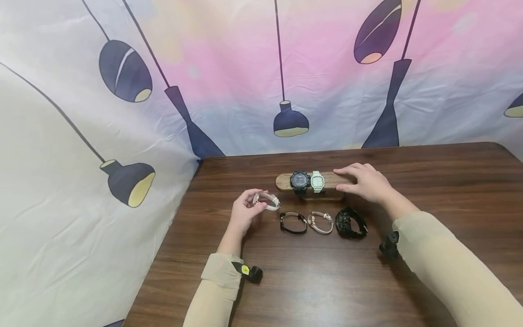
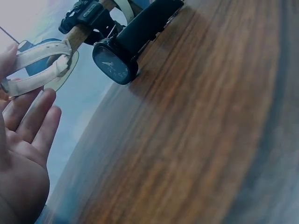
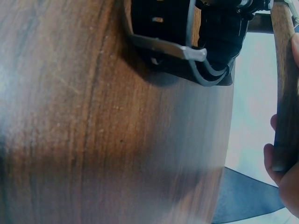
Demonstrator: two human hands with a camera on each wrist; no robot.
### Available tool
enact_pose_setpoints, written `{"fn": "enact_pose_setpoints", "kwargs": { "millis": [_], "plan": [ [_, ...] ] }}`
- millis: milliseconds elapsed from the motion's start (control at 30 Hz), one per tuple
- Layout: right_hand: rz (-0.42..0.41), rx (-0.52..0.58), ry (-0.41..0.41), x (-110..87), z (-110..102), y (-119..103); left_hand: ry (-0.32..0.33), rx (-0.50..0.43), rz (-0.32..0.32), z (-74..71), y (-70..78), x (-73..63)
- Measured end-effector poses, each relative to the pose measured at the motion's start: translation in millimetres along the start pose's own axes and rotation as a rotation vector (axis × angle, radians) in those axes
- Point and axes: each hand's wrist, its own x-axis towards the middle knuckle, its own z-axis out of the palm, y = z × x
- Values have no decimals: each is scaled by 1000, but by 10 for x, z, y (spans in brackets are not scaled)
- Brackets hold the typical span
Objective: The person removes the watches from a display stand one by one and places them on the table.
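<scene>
My left hand (image 1: 244,210) pinches a white-strapped wristwatch (image 1: 271,206) between thumb and fingers, off the left end of a wooden watch stand (image 1: 283,182). In the left wrist view its buckled white strap (image 2: 39,83) forms a loop. My right hand (image 1: 367,182) grips the right end of the stand's bar (image 3: 284,88), thumb in front and fingers behind. On that bar sit a black digital watch (image 1: 300,180) and a mint-green square watch (image 1: 317,181), side by side.
In front of the stand, a slim black-strapped watch (image 1: 293,223), a white-strapped watch (image 1: 321,223) and a bulky black watch (image 1: 350,223) lie in a row on the brown wooden table (image 1: 306,281). A lamp-patterned cloth (image 1: 245,81) hangs behind and at the left.
</scene>
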Motion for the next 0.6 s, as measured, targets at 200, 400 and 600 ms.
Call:
{"fn": "enact_pose_setpoints", "kwargs": {
  "millis": [200, 400, 600],
  "plan": [
    [0, -6, 11, 3, 7, 3, 43, 34, -52, -26, -102, 16],
    [-3, -4, 6, 4, 7, -5, 36, -50, -70, 1, -134, -14],
    [4, -1, 17, 4, 13, -15, -25, -84, -67, 41, -119, -29]
  ]
}}
